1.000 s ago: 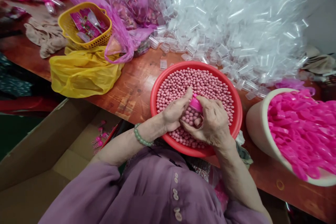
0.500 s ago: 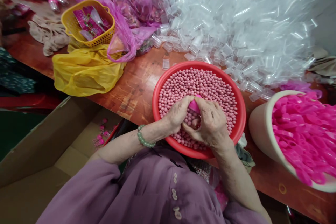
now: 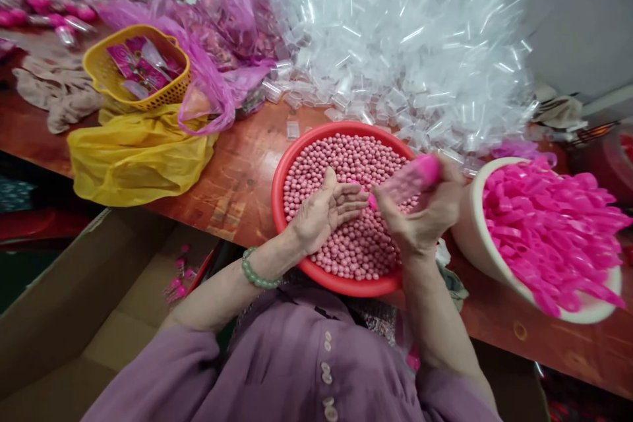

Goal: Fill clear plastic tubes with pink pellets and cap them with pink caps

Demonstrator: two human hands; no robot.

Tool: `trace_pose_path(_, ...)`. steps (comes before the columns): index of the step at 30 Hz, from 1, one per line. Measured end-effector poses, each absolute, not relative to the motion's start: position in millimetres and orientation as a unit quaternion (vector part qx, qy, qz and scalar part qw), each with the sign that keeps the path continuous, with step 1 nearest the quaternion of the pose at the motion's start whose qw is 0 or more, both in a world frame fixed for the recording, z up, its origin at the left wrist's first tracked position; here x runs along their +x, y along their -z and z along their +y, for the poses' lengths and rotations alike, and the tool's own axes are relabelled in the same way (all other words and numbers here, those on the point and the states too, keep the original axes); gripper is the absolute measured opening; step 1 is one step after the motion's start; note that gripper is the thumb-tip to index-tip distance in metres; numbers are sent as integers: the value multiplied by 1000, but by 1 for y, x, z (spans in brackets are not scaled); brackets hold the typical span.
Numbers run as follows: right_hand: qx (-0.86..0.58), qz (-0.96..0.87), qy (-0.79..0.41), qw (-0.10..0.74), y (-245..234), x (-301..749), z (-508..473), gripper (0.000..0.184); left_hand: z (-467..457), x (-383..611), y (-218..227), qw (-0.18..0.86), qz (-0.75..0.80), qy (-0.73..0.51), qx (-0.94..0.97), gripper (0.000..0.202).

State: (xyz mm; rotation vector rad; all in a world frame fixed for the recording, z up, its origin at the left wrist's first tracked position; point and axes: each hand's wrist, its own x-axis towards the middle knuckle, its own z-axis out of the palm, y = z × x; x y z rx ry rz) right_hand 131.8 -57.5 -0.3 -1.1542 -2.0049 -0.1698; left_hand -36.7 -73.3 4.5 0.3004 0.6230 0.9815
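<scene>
A red basin (image 3: 277,208) full of round pink candy-like beads (image 3: 326,161) stands in front of me. My left hand (image 3: 321,214) hovers over the beads, palm turned sideways and fingers stretched out, with nothing gripped. A small bright pink piece shows by its fingertips. At the basin's right side, my right hand (image 3: 430,214) holds a clear plastic tube (image 3: 399,184) with pink beads inside and bright pink at both ends. It is tilted and smeared by motion, so its details are hard to read.
A white bucket (image 3: 472,237) of pink plastic pieces stands to the right. Behind the basin rises a heap of clear tubes (image 3: 395,46). On the left are a yellow basket (image 3: 173,89), a yellow bag (image 3: 138,158), a purple bag (image 3: 222,99) and, lower down, a cardboard box (image 3: 119,297).
My hands have come apart from the pink-capped piece they both held. My right hand has moved up and right with the tube; my left fingers have straightened. The whole view has shifted somewhat.
</scene>
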Motion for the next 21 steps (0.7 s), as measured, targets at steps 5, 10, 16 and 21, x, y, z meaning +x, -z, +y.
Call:
trace_pose_path(5, -383, -818, 92, 419, -3, 125, -55, 80, -73, -36, -8, 817, 291, -475, 149, 66)
trace_pose_path(10, -400, -833, 48, 378, -4, 121, -58, 78, -71, -36, -13, 824, 292, -461, 148, 62)
trace_pose_path(16, -400, -856, -5, 327, -6, 124, -59, 82, -63, -37, -17, 859, 284, -400, 147, 63)
trace_pose_path(21, -371, -866, -17, 335, -6, 123, -59, 78, -55, -29, -21, 854, 302, -397, 149, 56)
